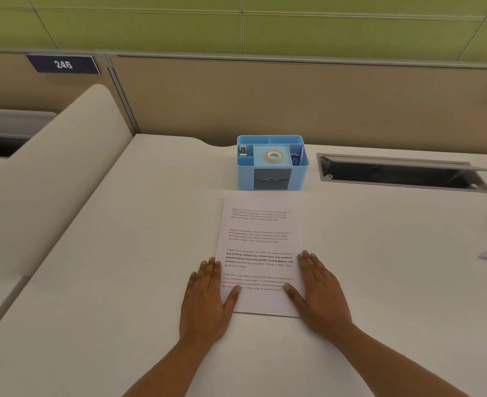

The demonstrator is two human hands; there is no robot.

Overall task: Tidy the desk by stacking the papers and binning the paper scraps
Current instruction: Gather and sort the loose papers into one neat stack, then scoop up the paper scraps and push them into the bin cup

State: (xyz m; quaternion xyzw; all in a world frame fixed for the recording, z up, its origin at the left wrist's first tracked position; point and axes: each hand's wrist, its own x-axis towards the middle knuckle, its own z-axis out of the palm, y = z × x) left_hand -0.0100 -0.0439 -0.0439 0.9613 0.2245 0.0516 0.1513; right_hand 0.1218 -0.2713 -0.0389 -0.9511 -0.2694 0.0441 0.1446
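Left hand (208, 299) and right hand (319, 290) lie flat, flanking the printed papers (261, 242) on the desk (122, 253).

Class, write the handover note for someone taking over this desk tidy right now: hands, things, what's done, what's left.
Hands: left hand and right hand lie flat and open either side of the papers, thumbs resting on the top sheet.
Things: papers sit squared on the desk, in front of the blue organiser.
Done: stacking looks finished.
Left: paper scraps lie near the desk's right edge; bin them. No bin in view.
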